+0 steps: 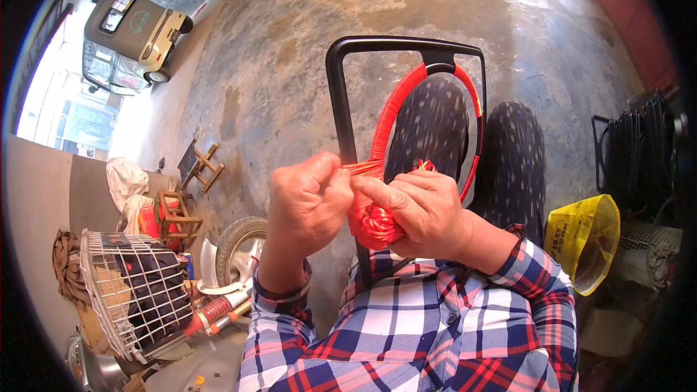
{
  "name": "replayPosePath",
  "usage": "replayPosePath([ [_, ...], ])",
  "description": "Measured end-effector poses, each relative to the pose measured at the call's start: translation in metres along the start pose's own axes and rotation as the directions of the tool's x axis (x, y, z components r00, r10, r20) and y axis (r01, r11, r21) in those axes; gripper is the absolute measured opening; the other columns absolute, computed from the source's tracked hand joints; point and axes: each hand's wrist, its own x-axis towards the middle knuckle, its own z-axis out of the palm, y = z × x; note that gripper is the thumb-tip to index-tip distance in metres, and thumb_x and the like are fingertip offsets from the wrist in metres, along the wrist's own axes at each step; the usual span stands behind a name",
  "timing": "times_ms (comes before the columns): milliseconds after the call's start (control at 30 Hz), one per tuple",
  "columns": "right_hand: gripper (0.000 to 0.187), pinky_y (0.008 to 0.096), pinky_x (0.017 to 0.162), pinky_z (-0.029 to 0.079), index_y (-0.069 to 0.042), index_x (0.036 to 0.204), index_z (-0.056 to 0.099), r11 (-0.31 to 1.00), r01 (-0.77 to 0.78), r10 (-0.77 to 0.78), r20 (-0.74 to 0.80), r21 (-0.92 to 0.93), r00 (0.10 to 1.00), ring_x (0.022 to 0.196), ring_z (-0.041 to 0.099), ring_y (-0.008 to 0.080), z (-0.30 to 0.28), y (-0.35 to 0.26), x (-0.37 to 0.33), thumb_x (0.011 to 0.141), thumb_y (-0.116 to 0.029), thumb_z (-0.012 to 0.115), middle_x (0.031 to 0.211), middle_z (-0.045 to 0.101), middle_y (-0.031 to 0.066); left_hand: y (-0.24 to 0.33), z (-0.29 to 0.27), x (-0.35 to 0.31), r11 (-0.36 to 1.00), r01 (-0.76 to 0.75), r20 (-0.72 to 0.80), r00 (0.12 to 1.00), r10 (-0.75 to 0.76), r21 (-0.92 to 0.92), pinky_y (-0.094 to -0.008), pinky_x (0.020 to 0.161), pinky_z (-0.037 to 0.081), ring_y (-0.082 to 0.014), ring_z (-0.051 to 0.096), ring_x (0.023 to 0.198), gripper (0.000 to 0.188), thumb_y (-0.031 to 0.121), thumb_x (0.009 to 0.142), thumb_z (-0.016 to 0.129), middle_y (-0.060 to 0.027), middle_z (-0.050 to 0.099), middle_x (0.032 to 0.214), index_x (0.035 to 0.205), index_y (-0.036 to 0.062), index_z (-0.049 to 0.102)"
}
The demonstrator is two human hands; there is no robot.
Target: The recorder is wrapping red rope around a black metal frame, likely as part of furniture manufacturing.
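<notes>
A black frame (335, 87) with rounded corners stands across my lap, with a ring (389, 116) fixed inside it. Glossy red cord is wound tightly round most of the ring; a short black stretch shows at its top. My left hand (308, 199) is closed, pinching several red cord strands (365, 167) drawn taut from the ring's near left side. Beside it, my right hand (428, 210) is closed round a coiled bundle of red cord (380, 228), its thumb pressing near the strands. Loose red ends stick up behind its fingers, which hide part of the ring.
At my right is a yellow bag (581, 239), with stacked black frames (632, 145) beyond. To my left are a scooter with a white wire basket (138, 297), a wheel (243, 247) and small wooden stools (207, 167). A three-wheeled vehicle (131, 36) is parked far left.
</notes>
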Motion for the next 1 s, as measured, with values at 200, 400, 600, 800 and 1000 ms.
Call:
replayPosePath([
  [200,0.076,0.0328,0.056,0.050,0.000,0.130,0.055,1.000,-0.014,0.014,0.028,-0.002,1.000,0.062,0.064,0.0221,-0.004,-0.001,-0.003,0.061,-0.021,0.078,0.078,0.064,0.0074,0.003,-0.004,0.000,0.997,-0.075,0.032,0.997,0.074,0.005,-0.0321,0.051,0.044,-0.0192,0.054,0.051,0.004,0.000,0.081,0.058,-0.0164,0.055,0.061,0.077,-0.0023,0.059],
  [400,0.077,0.0323,0.057,0.051,0.000,0.131,0.055,1.000,-0.011,0.011,0.013,0.012,1.000,0.065,0.065,0.0224,0.000,0.000,-0.006,0.061,-0.022,0.078,0.081,0.065,0.0080,0.008,0.001,0.001,0.967,-0.186,-0.013,0.981,0.191,0.175,-0.0322,0.050,0.044,-0.0234,0.056,0.050,0.001,-0.001,0.076,0.059,-0.0155,0.055,0.061,0.076,-0.0020,0.059],
  [600,0.076,0.0323,0.058,0.052,0.000,0.130,0.055,0.999,-0.033,0.032,0.030,0.014,0.999,0.065,0.065,0.0226,-0.003,-0.003,-0.005,0.061,-0.022,0.077,0.081,0.065,0.0082,0.004,0.005,-0.001,0.980,-0.155,-0.040,0.986,0.161,0.124,-0.0333,0.050,0.044,-0.0236,0.057,0.050,0.006,0.001,0.079,0.057,-0.0162,0.053,0.060,0.074,-0.0015,0.057],
  [800,0.073,0.0331,0.057,0.052,-0.002,0.128,0.057,0.994,-0.055,0.058,-0.031,0.093,0.998,0.063,0.065,0.0237,0.000,-0.002,-0.006,0.059,-0.015,0.077,0.076,0.065,0.0074,0.003,-0.004,-0.003,0.995,0.010,0.079,0.997,-0.002,-0.101,-0.0303,0.052,0.045,-0.0129,0.058,0.055,0.014,0.006,0.086,0.054,-0.0127,0.058,0.061,0.076,-0.0032,0.058],
  [1000,0.073,0.0338,0.055,0.050,-0.002,0.127,0.057,0.993,-0.067,0.071,-0.038,0.100,0.997,0.062,0.064,0.0241,0.000,-0.002,-0.009,0.057,-0.012,0.077,0.075,0.064,0.0076,0.006,-0.004,-0.002,0.995,0.002,0.076,0.997,0.006,-0.099,-0.0307,0.053,0.046,-0.0154,0.059,0.056,0.016,0.006,0.088,0.054,-0.0138,0.058,0.061,0.076,-0.0034,0.058],
])
